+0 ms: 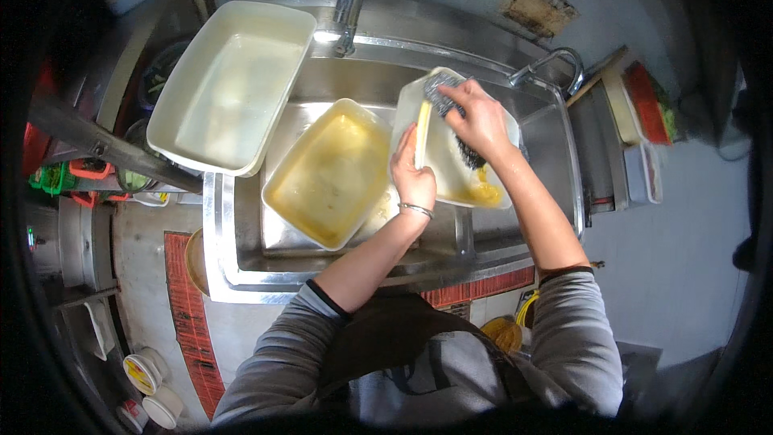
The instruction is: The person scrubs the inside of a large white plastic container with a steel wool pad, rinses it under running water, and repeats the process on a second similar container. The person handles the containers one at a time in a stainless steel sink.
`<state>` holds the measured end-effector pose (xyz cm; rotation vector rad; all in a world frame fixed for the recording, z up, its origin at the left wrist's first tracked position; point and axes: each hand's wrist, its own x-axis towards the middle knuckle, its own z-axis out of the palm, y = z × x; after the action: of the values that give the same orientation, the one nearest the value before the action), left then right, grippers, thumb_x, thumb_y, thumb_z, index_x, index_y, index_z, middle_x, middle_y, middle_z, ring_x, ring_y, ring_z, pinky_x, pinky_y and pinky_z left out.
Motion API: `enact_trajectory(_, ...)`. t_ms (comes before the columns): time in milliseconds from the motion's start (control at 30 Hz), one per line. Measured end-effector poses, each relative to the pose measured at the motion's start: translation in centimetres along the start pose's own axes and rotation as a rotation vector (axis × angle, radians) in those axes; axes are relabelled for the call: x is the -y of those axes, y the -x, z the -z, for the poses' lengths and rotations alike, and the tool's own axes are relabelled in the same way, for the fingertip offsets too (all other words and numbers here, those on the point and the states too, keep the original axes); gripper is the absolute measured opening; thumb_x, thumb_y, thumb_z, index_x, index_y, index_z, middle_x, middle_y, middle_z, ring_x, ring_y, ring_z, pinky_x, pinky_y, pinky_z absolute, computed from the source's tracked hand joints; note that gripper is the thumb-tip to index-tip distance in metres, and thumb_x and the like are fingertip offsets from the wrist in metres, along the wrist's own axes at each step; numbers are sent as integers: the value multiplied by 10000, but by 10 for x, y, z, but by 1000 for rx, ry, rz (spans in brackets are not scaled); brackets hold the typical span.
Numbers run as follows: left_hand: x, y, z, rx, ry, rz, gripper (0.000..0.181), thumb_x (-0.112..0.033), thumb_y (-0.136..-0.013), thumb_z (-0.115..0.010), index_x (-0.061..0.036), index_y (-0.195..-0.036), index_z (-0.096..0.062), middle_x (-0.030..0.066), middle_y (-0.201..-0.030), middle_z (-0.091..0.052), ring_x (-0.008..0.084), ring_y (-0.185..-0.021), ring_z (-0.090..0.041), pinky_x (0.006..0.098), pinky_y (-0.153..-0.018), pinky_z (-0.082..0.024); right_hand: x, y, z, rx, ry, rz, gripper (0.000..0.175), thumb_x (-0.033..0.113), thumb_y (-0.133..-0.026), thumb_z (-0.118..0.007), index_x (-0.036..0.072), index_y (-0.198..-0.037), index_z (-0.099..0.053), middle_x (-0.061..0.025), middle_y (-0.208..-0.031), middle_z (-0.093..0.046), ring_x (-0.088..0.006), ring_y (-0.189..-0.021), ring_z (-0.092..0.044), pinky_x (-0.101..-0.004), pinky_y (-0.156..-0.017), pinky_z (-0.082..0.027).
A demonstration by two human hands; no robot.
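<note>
My right hand (480,118) holds a grey metal scouring pad (442,92) near the upper end of a narrow pale yellow piece (423,133). My left hand (414,178), with a bangle at the wrist, grips the lower part of that piece. Under both hands a white plastic tub (444,178) lies over the sink divider, with yellow residue in its lower right corner. A dark scourer (471,156) shows below my right hand, partly hidden. To the left, a tub with yellowish liquid (332,178) sits in the stainless steel sink basin (249,248).
A large white tub (241,90) rests on the sink's left rim. A chrome faucet (351,6) rises behind the basin, and a curved tap (558,57) stands at the right. Shelves with food baskets (54,176) are at the left; white buckets (163,406) stand on the floor.
</note>
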<state>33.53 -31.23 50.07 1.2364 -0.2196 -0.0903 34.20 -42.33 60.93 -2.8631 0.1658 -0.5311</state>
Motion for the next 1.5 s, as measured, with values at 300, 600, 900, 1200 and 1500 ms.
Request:
enact_trajectory(300,-59,-33,70,-129,-143,-88,658,149,-562,-406,-12,-1195,-478,104,-1266,-460,243,-1223,-375,345,-1042,-208,71,-47,-9,5,-147,122,441,133,-704,-499,152,-1143,-541,-94,-908,-546,-286,-774,-577,-372,-678,-470)
enact_trajectory(600,-49,-21,133,-144,-975,-374,621,122,-562,-444,-69,-1149,-517,29,-1250,-482,250,-1249,-333,439,-1033,-126,74,-44,-78,39,-394,67,446,123,-715,-509,150,-1158,-547,-88,-941,-552,-257,-841,-574,-334,-729,-455)
enact_trajectory(900,18,3,155,246,-1381,-254,620,45,-614,-533,-58,-1221,-451,44,-1282,-419,231,-1266,-289,505,-1026,-136,26,31,-173,156,-519,-217,469,59,-702,-553,155,-1161,-547,-93,-942,-543,-235,-855,-553,-301,-749,-439)
enact_trajectory(1200,14,-6,153,329,-1295,-216,711,-11,-549,-611,-73,-1234,-433,42,-1309,-405,283,-1266,-292,499,-1032,-140,30,48,-163,362,-408,97,405,120,-712,-560,171,-1114,-575,-71,-929,-529,-243,-784,-574,-340,-681,-485)
enact_trajectory(1500,21,5,160,240,-1348,-187,697,8,-544,-581,-118,-1219,-465,45,-1319,-400,310,-1259,-293,506,-1028,-153,40,30,-163,474,-448,170,381,61,-719,-577,167,-1084,-588,-60,-957,-512,-235,-792,-575,-350,-693,-485)
